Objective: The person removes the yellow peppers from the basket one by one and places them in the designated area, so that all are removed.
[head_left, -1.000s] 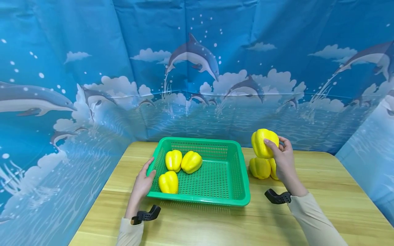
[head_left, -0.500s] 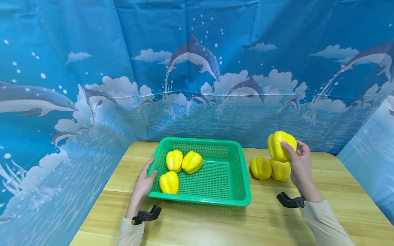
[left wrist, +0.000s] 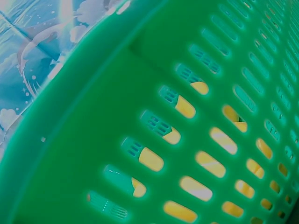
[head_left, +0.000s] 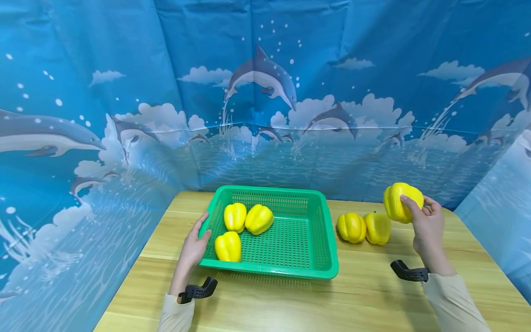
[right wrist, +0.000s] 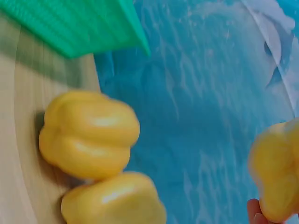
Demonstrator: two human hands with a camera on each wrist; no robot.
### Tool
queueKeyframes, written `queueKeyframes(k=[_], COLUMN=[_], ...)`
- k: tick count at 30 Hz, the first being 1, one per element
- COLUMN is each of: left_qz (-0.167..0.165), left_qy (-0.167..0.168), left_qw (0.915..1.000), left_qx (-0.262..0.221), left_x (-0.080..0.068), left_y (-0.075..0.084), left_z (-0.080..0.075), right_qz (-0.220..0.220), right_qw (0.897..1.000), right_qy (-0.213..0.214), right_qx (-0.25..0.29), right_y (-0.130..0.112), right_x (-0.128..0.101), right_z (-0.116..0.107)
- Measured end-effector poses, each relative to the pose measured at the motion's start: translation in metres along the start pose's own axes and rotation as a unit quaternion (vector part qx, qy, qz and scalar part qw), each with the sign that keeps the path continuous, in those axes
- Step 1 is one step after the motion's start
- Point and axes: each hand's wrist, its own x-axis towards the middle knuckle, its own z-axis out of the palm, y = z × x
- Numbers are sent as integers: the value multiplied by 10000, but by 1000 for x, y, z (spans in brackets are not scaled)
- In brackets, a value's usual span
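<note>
- We see a blue dolphin-print backdrop (head_left: 265,92) wrapping around three sides of a pale wooden bench (head_left: 290,299).
- A green basket (head_left: 323,258) with slotted walls sits left of centre on the bench, its long axis running left to right; our left wrist view is filled by its wall (left wrist: 93,116), with yellow showing through the slots.
- Inside the basket lie three yellow peppers: two touching at the far left (head_left: 234,216) (head_left: 259,218), one near the front left corner (head_left: 227,246).
- Two more peppers (head_left: 351,227) (head_left: 377,228) rest side by side on the bench just right of the basket, touching each other.
- Our left hand (head_left: 194,249) rests with relaxed fingers against the basket's left rim, gripping nothing.
- Our right hand (head_left: 427,226) grips a sixth yellow pepper (head_left: 400,202), glossy and lobed, lifted off the bench, right of the resting pair and well apart from the basket. The basket lies to the left of this hand, and the right hand is the nearer one to all loose peppers.
</note>
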Motion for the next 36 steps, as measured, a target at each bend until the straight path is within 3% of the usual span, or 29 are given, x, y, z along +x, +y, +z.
queueKeyframes(k=[9,16,19,23,29,36], left_qz=[23,27,43,65,74,62], left_qy=[-61,-48,-44,-57,-54,-51], left_qw=[10000,10000,10000,10000,10000,10000], left_qx=[7,-36,-41,-10,15,7], left_x=[1,1,0,0,0,1], left_y=[-1,0,0,-1,-1,-2], left_z=[0,0,0,0,1,0], right_qz=[134,266,322,463,706,557], right_qw=[9962,9892,9849,9822,9842,9712], right_qy=[183,1,-96,-75,-108,-207], right_qx=[-844,-1441,-1698,-1820,-1617,-2305], right_y=[18,52,61,66,84,79], right_x=[26,67,75,72,87,66], right_z=[-24,-51,-57,-59,-74,-64])
